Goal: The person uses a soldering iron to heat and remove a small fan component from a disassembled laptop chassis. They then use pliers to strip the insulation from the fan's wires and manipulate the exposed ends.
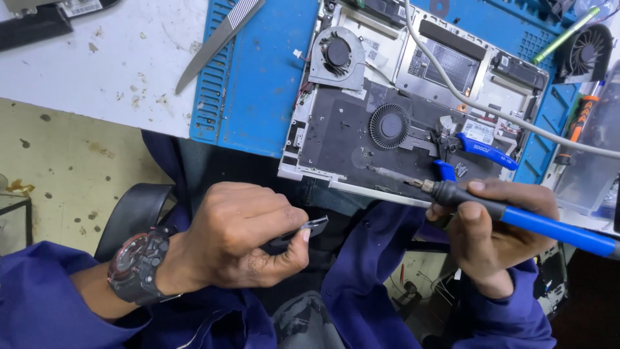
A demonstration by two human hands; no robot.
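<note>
Left hand (242,236) pinches closed on small dark metal piece (309,229), held over lap. Right hand (494,236) fully wrapped round blue-handled soldering iron (510,216), tip resting on opened laptop (400,110) beside blue-handled cutters (481,152), blue mat (258,77) under it.

Blue mat (258,97) w/ metal file (216,40) (angled), blue-handled cutters (481,150), loose fan (584,50), grey cable (452,87).
</note>
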